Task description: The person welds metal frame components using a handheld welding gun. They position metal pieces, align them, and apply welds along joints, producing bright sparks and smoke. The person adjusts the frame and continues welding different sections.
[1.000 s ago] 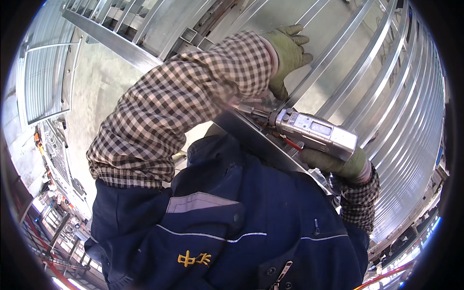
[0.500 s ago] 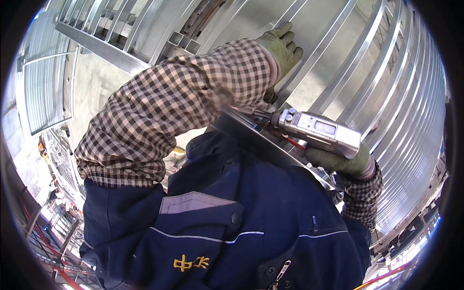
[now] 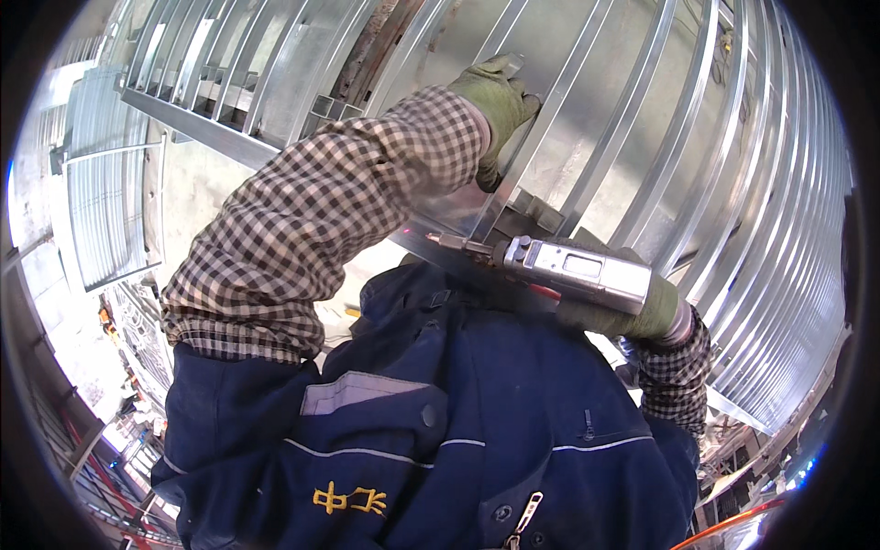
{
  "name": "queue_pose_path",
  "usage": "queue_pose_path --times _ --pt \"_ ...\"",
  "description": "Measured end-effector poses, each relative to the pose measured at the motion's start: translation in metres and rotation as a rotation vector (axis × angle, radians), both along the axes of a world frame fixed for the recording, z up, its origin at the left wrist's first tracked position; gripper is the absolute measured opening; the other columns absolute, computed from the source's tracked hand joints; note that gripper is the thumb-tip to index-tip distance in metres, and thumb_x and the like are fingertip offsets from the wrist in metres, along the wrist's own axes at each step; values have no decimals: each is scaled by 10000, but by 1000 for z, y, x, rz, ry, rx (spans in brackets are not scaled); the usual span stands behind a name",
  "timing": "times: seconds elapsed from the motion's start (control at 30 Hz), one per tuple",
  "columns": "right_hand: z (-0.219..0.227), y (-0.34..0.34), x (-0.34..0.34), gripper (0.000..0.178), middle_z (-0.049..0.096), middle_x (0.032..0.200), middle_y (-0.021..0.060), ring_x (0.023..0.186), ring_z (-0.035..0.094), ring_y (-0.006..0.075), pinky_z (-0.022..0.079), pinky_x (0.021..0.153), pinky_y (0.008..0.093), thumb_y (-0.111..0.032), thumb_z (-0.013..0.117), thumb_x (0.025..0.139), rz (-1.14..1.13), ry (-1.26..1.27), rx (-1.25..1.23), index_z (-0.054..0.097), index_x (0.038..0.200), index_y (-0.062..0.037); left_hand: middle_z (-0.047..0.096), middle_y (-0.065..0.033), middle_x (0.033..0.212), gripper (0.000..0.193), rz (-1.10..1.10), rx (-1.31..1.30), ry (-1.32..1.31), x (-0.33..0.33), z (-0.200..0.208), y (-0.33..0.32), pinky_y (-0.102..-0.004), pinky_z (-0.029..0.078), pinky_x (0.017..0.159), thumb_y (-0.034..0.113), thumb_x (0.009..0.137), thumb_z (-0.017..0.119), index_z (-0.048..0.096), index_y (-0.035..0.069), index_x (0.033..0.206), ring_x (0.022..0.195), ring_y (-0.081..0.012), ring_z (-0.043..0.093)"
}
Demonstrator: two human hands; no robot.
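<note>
1 boxy silver tool (image 3: 579, 273), slim nozzle (image 3: 464, 244) toward the left, near shiny parallel metal bars (image 3: 554, 104)

The left grip (image 3: 500, 103), green-gloved, is farther left in view than in the earlier pictures, its fingers drawn closer together instead of spread wide as at first. The handheld tool (image 3: 573, 273) in the right grip (image 3: 655, 307) sits lower and more level; its nozzle (image 3: 454, 244), earlier up against the checked sleeve (image 3: 440, 128), now points out below it with the tip in plain sight. A metal block (image 3: 541, 211) shows more clearly above the tool, while less of the red part (image 3: 544, 291) beneath is visible. The long metal bars (image 3: 555, 96) have shifted leftward across the view.
</note>
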State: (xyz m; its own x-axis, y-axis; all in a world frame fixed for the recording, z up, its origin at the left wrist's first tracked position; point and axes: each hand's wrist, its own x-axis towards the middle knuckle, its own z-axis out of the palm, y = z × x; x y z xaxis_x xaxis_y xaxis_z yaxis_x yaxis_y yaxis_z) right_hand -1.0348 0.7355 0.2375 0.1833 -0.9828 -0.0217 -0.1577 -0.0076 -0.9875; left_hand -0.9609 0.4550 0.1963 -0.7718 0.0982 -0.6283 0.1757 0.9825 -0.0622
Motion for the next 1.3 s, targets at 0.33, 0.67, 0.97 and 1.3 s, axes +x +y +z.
queue_pose_path --times 0.33,0.67,0.97,1.3 --pt "5 -4 3 549 694 1453 227 1284 716 368 584 1041 421 -54 816 969 -27 48 -7 642 1483 24 624 -161 1490 1297 12 108 60 15 -8 -14 -423 169 1340 752 660 921 444 35 1629 1469 -319 518" --pt "15 -1 -1 557 709 1422 228 1242 739 348 591 1015 390 -52 820 966 -68 33 18 634 1485 30 513 -149 1639 1395 -149 -6 -75 1 10 -9 -396 153 1363 755 745 878 232 6 1729 1560 -241 448" --pt "21 -26 7 554 778 1320 161 1139 752 228 588 985 354 -49 822 983 -48 -206 347 632 1500 10 494 -110 1661 1405 -123 67 -21 4 12 -5 -424 177 1369 743 706 909 243 50 1730 1595 -275 404" --pt "27 -31 3 527 774 1113 70 863 672 113 556 739 283 -121 818 1011 -37 -287 525 643 1493 3 487 -108 1670 1450 -87 109 -23 0 11 0 -424 137 1385 788 660 913 237 97 1741 1628 -288 355"
